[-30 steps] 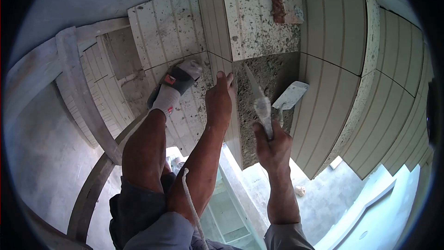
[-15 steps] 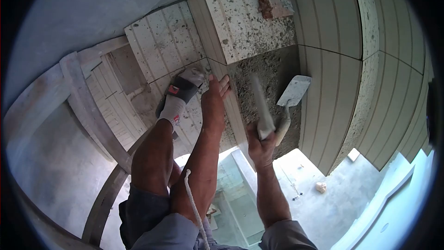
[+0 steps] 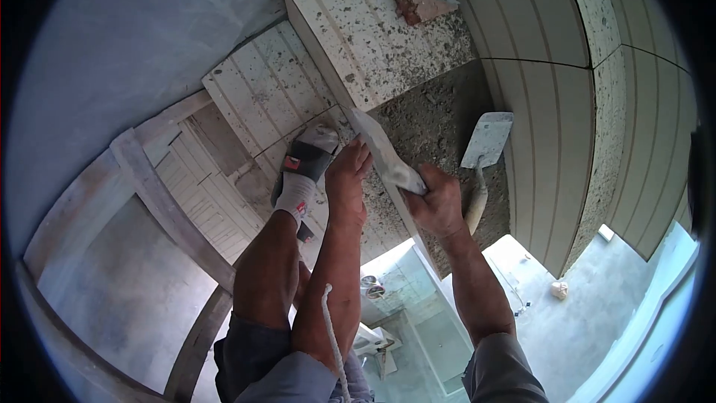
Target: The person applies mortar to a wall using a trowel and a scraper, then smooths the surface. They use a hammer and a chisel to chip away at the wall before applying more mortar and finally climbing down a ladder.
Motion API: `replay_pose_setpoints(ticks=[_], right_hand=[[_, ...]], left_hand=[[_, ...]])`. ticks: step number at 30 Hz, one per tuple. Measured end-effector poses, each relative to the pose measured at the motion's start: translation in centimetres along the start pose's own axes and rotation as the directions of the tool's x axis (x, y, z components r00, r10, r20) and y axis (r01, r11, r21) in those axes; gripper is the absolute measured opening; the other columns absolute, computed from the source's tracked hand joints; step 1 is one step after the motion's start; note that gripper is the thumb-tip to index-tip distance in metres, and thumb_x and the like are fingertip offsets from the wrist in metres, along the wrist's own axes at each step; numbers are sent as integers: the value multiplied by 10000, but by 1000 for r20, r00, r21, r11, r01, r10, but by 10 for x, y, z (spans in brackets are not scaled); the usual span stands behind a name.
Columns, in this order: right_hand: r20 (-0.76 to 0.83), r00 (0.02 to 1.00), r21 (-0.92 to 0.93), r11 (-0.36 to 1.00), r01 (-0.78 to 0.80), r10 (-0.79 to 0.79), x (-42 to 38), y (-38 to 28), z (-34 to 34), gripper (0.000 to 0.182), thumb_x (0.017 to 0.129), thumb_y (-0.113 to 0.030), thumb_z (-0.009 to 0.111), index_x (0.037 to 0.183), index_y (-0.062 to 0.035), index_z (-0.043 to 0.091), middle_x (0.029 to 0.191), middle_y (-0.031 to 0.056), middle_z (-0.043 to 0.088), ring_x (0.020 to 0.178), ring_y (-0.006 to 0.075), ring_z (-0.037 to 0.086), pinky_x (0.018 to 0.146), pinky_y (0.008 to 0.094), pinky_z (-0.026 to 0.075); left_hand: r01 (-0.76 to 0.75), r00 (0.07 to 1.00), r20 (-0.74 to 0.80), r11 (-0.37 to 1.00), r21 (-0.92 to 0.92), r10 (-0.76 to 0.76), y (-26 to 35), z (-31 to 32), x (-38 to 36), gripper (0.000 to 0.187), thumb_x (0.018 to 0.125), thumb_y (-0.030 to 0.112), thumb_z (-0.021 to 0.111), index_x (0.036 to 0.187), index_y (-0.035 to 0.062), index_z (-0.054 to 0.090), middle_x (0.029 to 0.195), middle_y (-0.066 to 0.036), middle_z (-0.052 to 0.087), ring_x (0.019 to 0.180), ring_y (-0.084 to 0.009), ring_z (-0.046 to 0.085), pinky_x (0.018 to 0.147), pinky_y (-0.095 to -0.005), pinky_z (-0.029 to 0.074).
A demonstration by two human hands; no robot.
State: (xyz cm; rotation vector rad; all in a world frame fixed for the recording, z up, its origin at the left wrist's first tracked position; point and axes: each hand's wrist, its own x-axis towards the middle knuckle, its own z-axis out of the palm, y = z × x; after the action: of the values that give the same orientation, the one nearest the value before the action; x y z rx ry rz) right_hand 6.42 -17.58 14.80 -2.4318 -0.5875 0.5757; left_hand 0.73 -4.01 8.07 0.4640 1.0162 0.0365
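Note:
My right hand (image 3: 438, 201) grips a long, pale, mortar-smeared bar (image 3: 388, 155) by its near end. The bar slants along the top edge of an upright tile strip (image 3: 400, 207), its far end close to the corner of the upper step. My left hand (image 3: 349, 179) rests against the outer side of that strip, fingers stretched out and thumb up. Behind the strip spreads a bed of rough grey mortar (image 3: 436, 123). On the mortar's right side lies a trowel (image 3: 488, 142), its blade pointing away and its wooden handle toward me.
A speckled tiled step (image 3: 350, 22) rises beyond, with a broken brick piece (image 3: 418, 1) on it. Striped tiles (image 3: 533, 157) line the right wall. My shod foot (image 3: 307, 153) stands on the lower step. A wooden frame (image 3: 160, 194) is at left; a drop shows below.
The bar has swung left from above the mortar to the tile strip's edge. My right hand has moved away from the trowel handle. The whole view has shifted slightly.

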Motion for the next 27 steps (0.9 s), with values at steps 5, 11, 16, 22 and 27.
replay_pose_setpoints(ticks=[5,11,16,22,27], right_hand=[[27,999,-44,999,-22,23,3,0,-2,226,609,-89,686,783,-42,550,688,147,558,632,358,601,555,414,484],[-14,999,-12,999,46,-46,5,-11,-1,199,610,-62,664,756,-28,532,715,156,559,646,359,591,553,408,469],[-16,1000,-68,998,11,-12,9,-4,2,233,597,-97,672,784,-48,541,701,144,563,655,347,607,563,416,493],[16,999,-39,998,43,-43,8,-6,-9,256,580,-111,680,780,-49,533,702,149,563,664,355,607,578,431,491],[57,997,-109,992,58,-52,15,5,-9,259,577,-119,683,768,-49,522,707,147,560,665,359,604,579,439,486]], left_hand=[[-57,997,43,998,17,56,-5,-9,9,307,892,230,548,1083,1,622,1017,-68,630,964,-135,586,860,-282,441],[-74,997,-7,996,59,74,6,2,-3,213,833,168,578,987,41,651,878,-37,628,796,-116,592,693,-260,449],[-122,993,20,979,164,120,6,0,3,204,819,171,603,973,46,648,844,-35,633,744,-117,603,609,-255,446],[-124,992,-6,979,164,127,0,-4,4,234,833,178,563,962,9,661,901,-54,637,796,-145,604,715,-298,481],[-94,996,7,993,72,94,1,-5,8,233,837,174,569,948,-10,659,887,-71,646,779,-163,623,699,-315,498]])
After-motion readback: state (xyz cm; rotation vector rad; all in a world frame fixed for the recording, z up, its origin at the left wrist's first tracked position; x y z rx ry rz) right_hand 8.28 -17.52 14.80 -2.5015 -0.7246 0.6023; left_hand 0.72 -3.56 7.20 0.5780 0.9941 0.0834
